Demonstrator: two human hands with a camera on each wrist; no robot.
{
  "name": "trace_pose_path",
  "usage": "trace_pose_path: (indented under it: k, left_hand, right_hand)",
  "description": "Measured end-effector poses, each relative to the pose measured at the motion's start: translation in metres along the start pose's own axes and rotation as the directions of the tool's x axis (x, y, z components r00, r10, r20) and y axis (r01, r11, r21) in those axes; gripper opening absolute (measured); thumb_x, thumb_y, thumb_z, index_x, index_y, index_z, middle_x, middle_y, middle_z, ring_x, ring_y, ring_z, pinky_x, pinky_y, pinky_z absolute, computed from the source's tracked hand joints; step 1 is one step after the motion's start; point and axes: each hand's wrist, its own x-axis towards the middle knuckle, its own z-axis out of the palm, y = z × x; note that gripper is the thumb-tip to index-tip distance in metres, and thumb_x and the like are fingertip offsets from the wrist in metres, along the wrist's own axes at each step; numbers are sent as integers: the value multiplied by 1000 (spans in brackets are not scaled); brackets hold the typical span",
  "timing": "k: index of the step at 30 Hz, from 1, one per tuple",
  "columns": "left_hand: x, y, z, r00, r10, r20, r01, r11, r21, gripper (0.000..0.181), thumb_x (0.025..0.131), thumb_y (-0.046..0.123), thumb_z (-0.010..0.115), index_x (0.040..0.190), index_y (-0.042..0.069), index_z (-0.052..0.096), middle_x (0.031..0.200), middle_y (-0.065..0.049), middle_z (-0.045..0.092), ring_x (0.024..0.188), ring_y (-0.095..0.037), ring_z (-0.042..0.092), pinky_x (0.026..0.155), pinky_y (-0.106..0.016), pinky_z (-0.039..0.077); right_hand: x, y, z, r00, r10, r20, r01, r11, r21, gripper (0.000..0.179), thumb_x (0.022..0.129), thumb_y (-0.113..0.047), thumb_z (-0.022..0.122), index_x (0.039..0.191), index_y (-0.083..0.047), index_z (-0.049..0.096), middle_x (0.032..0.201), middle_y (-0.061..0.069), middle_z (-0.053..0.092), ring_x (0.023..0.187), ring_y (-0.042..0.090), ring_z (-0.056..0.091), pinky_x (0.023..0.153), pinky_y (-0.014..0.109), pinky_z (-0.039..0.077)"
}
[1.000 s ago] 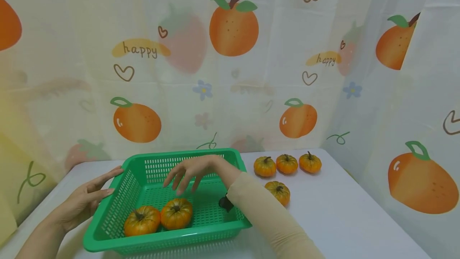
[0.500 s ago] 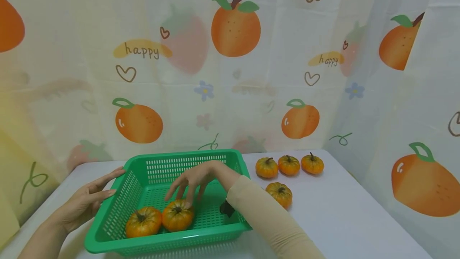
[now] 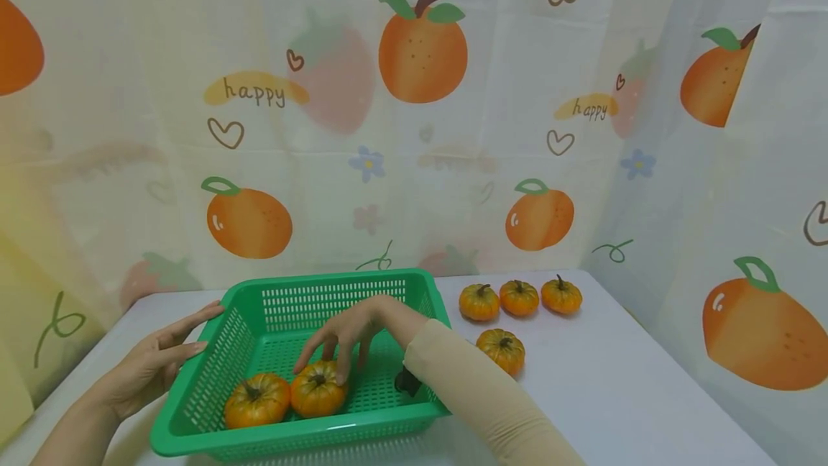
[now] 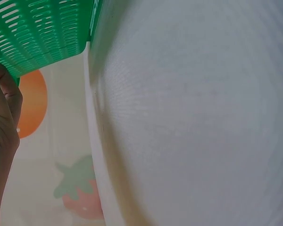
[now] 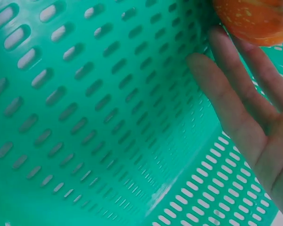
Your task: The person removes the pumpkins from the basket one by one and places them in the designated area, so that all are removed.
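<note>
Two small orange pumpkins sit side by side in a green plastic basket (image 3: 388,416). My right hand (image 3: 352,329) reaches down into the basket, its fingers spread round the right-hand pumpkin (image 3: 317,394). In the right wrist view, fingers (image 5: 231,75) lie against the underside of that orange pumpkin (image 5: 259,21). The other pumpkin (image 3: 255,405) stands just left of it, untouched. My left hand (image 3: 152,362) holds the basket's left rim, thumb and index finger on its edge. The left wrist view catches part of this hand (image 4: 2,103) at the basket's corner.
Three pumpkins (image 3: 519,298) stand in a row on the white table (image 3: 601,380), right of the basket. A nearer pumpkin (image 3: 501,351) is partly covered by the right sleeve. A printed curtain (image 3: 414,164) hangs behind the table.
My right hand has come down from above the right-hand pumpkin, and its fingers now surround it. My left hand has stayed at the basket's rim.
</note>
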Motion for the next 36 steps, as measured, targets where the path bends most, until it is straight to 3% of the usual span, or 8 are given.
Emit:
trace_pose_path:
  k: [11, 21, 36]
  left_hand:
    - [1, 1, 0, 1000, -3, -14, 3, 1000, 21, 58, 106, 0, 24, 158, 27, 24, 147, 41, 35, 109, -7, 69, 87, -26, 60]
    - [0, 1, 0, 1000, -10, -20, 11, 1000, 14, 58, 106, 1, 25, 158, 28, 25, 146, 41, 36, 106, -5, 69, 84, -24, 60]
    - [1, 1, 0, 1000, -14, -7, 14, 1000, -4, 59, 106, 0, 24, 157, 29, 27, 146, 41, 37, 104, -8, 70, 86, -26, 60]
  right_hand:
    - [0, 0, -1, 1000, 8, 3, -8, 1000, 12, 63, 86, 0, 72, 135, -38, 58, 152, -1, 44, 138, 10, 45, 89, 36, 59]
    - [0, -1, 0, 1000, -4, -16, 5, 998, 63, 46, 86, 0, 72, 123, -25, 63, 115, -2, 65, 105, 13, 64, 83, 38, 61]
    - [-3, 1, -2, 999, -46, -2, 46, 995, 86, 36, 89, -1, 68, 119, -19, 62, 106, 3, 69, 95, 16, 67, 81, 32, 61]
